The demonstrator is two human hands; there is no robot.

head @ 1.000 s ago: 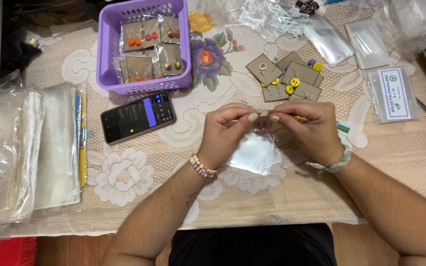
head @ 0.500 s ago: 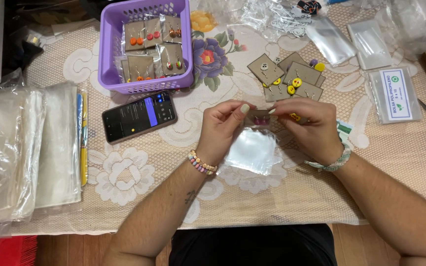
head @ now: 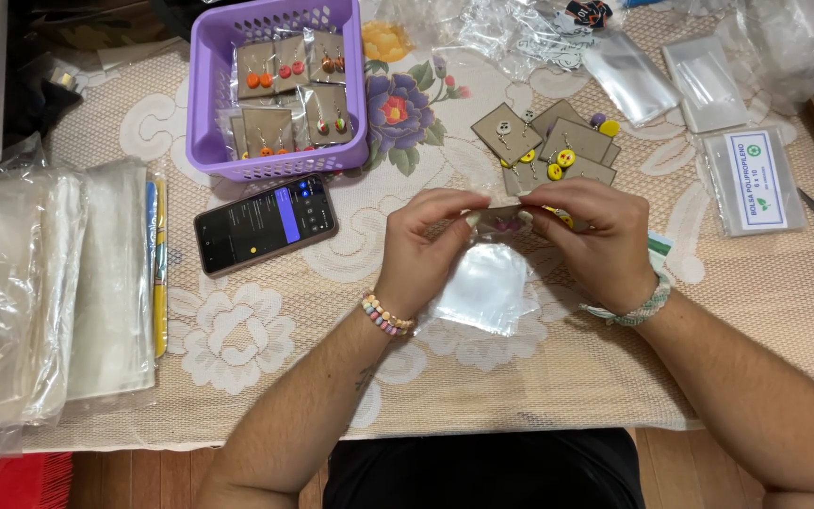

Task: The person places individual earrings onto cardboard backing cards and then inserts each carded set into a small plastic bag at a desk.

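Pinching a small brown earring card [head: 504,219] between thumb and fingertips, our left hand [head: 426,243] and right hand [head: 595,240] meet just above the middle of the worktop [head: 539,396], both closed on the card's upper edge. Below the card hangs a clear plastic sleeve [head: 484,287], its mouth up by our fingers; whether the card has entered it we cannot tell. We judge the card light and fairly stiff, best held by its edges so the earrings on it are not pressed. We judge the sleeve thin, limp and slippery, so it calls for a light grip at the open corners.

Just beyond the right hand lies a loose cluster of brown cards [head: 558,151] with yellow and pale earrings. Far left of centre stands a purple basket [head: 202,113] holding bagged cards, and a dark phone [head: 264,222] lies just near of it. A flat stack of clear bags [head: 40,292] covers the left side, with pens [head: 157,264] at its right edge. More empty sleeves [head: 708,85] lie at far right.
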